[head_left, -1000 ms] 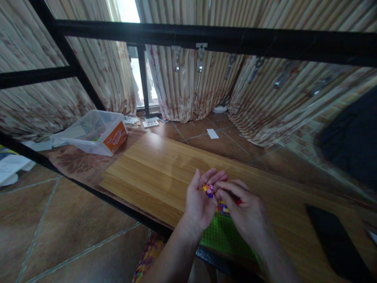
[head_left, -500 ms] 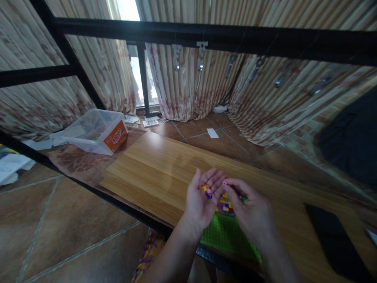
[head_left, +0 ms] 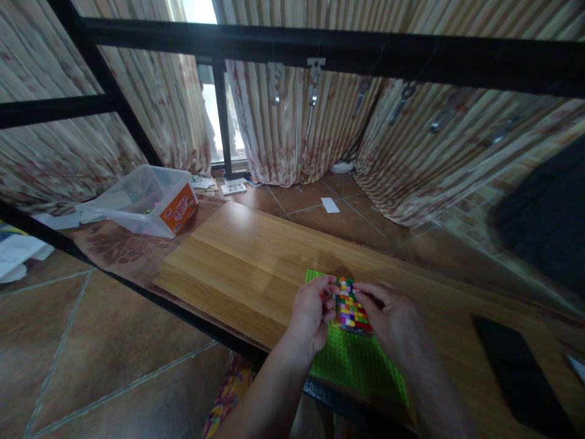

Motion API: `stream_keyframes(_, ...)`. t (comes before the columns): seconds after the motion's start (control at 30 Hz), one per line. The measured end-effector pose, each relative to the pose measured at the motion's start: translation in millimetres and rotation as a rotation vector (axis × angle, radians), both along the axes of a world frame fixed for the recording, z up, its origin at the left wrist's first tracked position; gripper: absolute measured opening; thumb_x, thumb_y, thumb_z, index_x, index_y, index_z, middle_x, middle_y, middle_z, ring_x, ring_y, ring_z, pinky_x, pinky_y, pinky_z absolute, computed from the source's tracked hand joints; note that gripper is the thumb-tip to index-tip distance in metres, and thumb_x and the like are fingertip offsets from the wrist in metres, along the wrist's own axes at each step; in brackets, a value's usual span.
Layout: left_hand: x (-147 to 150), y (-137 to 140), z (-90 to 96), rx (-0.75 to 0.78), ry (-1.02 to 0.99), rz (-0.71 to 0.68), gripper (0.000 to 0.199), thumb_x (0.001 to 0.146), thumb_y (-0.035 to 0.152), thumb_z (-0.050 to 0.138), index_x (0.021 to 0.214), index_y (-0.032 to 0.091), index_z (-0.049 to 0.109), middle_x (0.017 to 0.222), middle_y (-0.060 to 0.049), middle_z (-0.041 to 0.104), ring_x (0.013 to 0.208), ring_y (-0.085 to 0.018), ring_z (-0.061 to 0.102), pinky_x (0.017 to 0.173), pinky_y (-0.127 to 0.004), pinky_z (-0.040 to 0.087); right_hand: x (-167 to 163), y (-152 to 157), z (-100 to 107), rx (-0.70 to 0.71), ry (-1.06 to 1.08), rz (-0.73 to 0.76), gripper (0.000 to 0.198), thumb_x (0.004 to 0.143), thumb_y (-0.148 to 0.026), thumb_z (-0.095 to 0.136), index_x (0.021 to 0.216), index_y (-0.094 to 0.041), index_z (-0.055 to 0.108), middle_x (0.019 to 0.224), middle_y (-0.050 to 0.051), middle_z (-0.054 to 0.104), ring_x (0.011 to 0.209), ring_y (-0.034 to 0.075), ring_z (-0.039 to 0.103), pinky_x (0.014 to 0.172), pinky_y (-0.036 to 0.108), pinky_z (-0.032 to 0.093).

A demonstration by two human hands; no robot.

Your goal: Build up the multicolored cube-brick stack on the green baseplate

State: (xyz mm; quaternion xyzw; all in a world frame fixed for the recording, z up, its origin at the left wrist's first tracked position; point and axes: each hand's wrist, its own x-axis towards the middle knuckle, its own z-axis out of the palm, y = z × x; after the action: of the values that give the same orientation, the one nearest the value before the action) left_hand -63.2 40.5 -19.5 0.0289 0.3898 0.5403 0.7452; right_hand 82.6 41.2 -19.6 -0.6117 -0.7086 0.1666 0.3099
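A green studded baseplate [head_left: 361, 366] lies on the wooden board, with a block of many-coloured toy bricks [head_left: 351, 308] built on it. My left hand [head_left: 315, 308] is curled at the left side of the bricks, its fingers folded over loose small bricks; a bit of red and orange shows between them. At the upper right of the built bricks, my right hand [head_left: 388, 311] pinches with thumb and forefinger. A small pink brick seems to sit at those fingertips, mostly covered by them.
The wooden board [head_left: 237, 262] rests on a brown cloth. A clear plastic box [head_left: 137, 210] with an orange label stands at the far left. A black flat object [head_left: 521, 372] lies to the right. Black metal bars [head_left: 292, 46] with hanging clips cross above.
My left hand has gone from an open palm showing loose bricks to curled fingers. My right hand has moved from above that palm to the built bricks, which are now largely uncovered.
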Motion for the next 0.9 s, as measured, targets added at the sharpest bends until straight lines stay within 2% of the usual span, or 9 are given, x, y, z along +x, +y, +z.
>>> stream_keyframes(0.2,0.6,-0.4,-2.9,0.025,0.046,-0.006,0.020,0.071,0.023,0.065,0.088,0.011,0.063,0.066,0.002,0.054,0.043,-0.002,0.035,0.040,-0.016,0.016,-6.5,0.8,-5.1,0.009,-0.124,-0.128,0.028,0.085,-0.044,0.053,0.083,-0.025,0.073,0.080,0.005,0.076,0.069,0.023,0.070,0.066,0.033,0.048)
stream_keyframes(0.33,0.3,-1.0,-1.7,0.042,0.071,-0.004,0.020,0.071,0.023,0.065,0.088,0.011,0.063,0.065,0.002,0.054,0.044,-0.002,0.035,0.040,-0.016,0.016,-9.9,1.7,-4.8,0.024,-0.075,-0.132,0.030,0.084,-0.047,0.053,0.078,-0.025,0.072,0.076,0.005,0.076,0.068,0.023,0.070,0.064,0.033,0.047)
stream_keyframes(0.5,0.6,-0.6,-0.7,0.050,0.084,-0.014,0.020,0.071,0.023,0.065,0.087,0.011,0.062,0.065,0.002,0.054,0.044,-0.002,0.035,0.040,-0.017,0.015,-6.5,2.4,-6.5,-0.044,0.032,-0.121,0.030,0.081,-0.050,0.057,0.081,-0.025,0.072,0.078,0.004,0.076,0.071,0.023,0.071,0.067,0.034,0.049)
stream_keyframes(0.67,1.5,-0.9,-1.9,0.056,0.084,-0.010,0.022,0.073,0.025,0.064,0.089,0.011,0.063,0.066,0.002,0.054,0.044,-0.002,0.035,0.040,-0.017,0.015,5.0,2.0,-1.9,-0.117,0.074,-0.175,0.029,0.079,-0.050,0.060,0.084,-0.025,0.073,0.080,0.003,0.076,0.073,0.024,0.071,0.070,0.035,0.050)
stream_keyframes(0.77,1.5,-0.9,-1.9,0.057,0.086,-0.008,0.021,0.073,0.024,0.064,0.089,0.011,0.062,0.066,0.002,0.054,0.044,-0.002,0.034,0.041,-0.017,0.015,6.6,2.0,1.1,-0.057,0.043,-0.233,0.032,0.080,-0.053,0.059,0.084,-0.024,0.073,0.079,0.005,0.075,0.073,0.025,0.069,0.071,0.037,0.050)
stream_keyframes(0.9,0.9,-0.5,-0.7,0.059,0.085,-0.016,0.020,0.073,0.023,0.064,0.088,0.011,0.062,0.066,0.002,0.053,0.044,-0.002,0.034,0.041,-0.017,0.015,1.2,6.4,-5.6,0.144,-0.057,-0.218,0.042,0.083,-0.058,0.056,0.090,-0.020,0.074,0.098,0.012,0.073,0.097,0.030,0.065,0.090,0.046,0.048)
